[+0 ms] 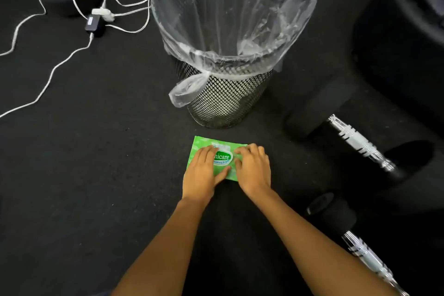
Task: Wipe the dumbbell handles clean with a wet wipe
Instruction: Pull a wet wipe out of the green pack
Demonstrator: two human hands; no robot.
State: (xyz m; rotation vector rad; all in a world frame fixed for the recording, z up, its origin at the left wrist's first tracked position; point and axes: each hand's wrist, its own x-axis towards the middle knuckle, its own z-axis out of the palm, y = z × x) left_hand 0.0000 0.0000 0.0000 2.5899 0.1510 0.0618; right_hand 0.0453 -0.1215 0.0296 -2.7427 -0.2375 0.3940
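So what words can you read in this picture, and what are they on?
"nicare": on the white oval of the green wipe pack; the left hand hides the word's start.
Small blue line under it: too blurred to read.
Label on the black power adapter: too small to read.
No other writing shows.

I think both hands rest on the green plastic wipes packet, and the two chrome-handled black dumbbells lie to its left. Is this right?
Not quite. In the head view the left hand and right hand rest on the green plastic wipes packet, but the two chrome-handled black dumbbells lie to its right.
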